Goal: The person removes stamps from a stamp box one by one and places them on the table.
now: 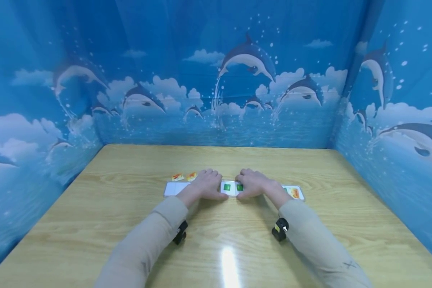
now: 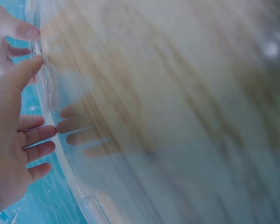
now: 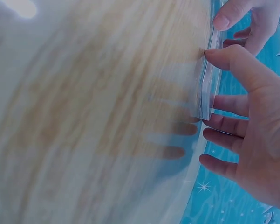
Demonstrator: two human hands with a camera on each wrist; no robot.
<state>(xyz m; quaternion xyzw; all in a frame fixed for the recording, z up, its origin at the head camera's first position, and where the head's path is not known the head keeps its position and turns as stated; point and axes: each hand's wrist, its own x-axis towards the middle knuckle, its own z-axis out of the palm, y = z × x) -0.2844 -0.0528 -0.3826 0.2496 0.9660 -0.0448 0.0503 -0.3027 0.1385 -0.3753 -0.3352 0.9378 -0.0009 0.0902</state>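
Note:
A shallow clear-edged tray (image 1: 232, 193) with green-square cards (image 1: 227, 187) shows between my two hands on the wooden table. My left hand (image 1: 208, 185) holds its left part, thumb at the near edge and fingers over the far side; in the left wrist view the thumb (image 2: 30, 67) touches the clear rim. From the right, my right hand (image 1: 253, 184) grips it likewise, its thumb (image 3: 223, 56) against the rim in the right wrist view. The thumbs are close but apart. Both hands hide parts of the row.
A blank white strip (image 1: 174, 188) extends left of the left hand. Beyond the right hand is a strip end with an orange picture (image 1: 294, 193). Two loose orange picture cards (image 1: 178, 177) lie behind the row. Dolphin-printed blue curtains (image 1: 216, 120) border the table (image 1: 216, 160).

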